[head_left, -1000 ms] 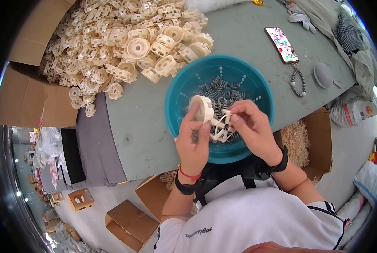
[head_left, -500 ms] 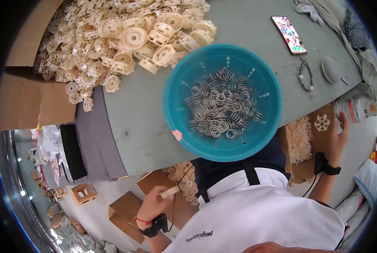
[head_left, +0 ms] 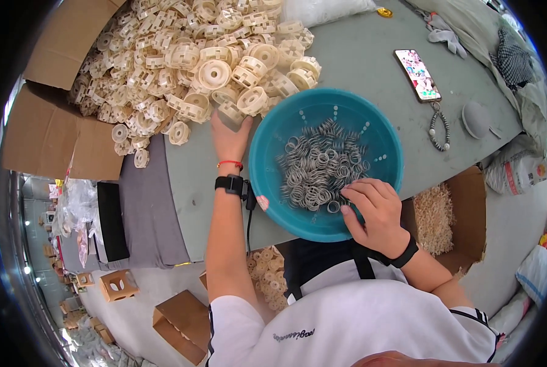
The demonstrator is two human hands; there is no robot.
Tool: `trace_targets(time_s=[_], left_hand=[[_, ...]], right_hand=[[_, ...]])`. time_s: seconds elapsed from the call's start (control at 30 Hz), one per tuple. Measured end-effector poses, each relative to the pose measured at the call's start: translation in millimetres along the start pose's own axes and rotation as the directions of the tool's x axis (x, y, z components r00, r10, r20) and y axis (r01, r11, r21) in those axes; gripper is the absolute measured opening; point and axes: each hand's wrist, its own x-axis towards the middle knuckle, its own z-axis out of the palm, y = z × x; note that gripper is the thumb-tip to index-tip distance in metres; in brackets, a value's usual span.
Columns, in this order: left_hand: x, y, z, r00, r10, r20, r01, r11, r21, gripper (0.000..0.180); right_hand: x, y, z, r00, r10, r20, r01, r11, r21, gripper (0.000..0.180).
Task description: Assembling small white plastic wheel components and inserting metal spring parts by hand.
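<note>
A large heap of cream plastic wheel-shaped parts (head_left: 214, 74) covers the far left of the table. At its near edge my left hand (head_left: 230, 137) has its fingers and thumb around one cream plastic wheel (head_left: 229, 112); its fingertips are partly hidden. To the right of that hand stands a round teal basin (head_left: 266, 211), holding a mound of metal coil springs (head_left: 319, 165). My right hand (head_left: 374, 211) reaches over the basin's near right rim. Its fingertips are at the springs' edge, thumb and fingers apart, with nothing visibly held.
A lit phone (head_left: 418, 74) with a beaded strap lies right of the basin, near a grey oval object (head_left: 476, 120). Below the table edge are a box of small pale pieces (head_left: 433, 217) and more cream wheels (head_left: 267, 278). A cardboard box (head_left: 59, 131) stands left of the heap.
My left hand has moved up from below the table edge to the heap; the cream piece it held is gone from view. My right hand has come from the right side into the basin.
</note>
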Motion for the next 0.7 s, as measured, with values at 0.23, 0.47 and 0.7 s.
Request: trace_targets(time_s=[0.23,0.47,0.7], left_hand=[[-1.1,-14.6,-13.0,0.982,-0.113,0.149,0.149,0.955,-0.258,0.047],[-80.9,61.9,-109.6,0.983,-0.092,0.161,0.184,0.375,-0.909,0.028],[-147.4,136.7,-99.0,0.782,-0.038,0.622,0.62,-0.042,-0.783,0.035]], right_hand=[[-0.9,4.5,-1.6,0.999,-0.004,0.04,0.003,1.0,0.013,0.018],[2.8,6.4,-15.9,0.985,0.05,0.167,-0.067,0.993,0.095,0.025],[32.6,-12.5,-13.5,0.985,0.131,0.108,-0.165,0.889,0.427,0.037]])
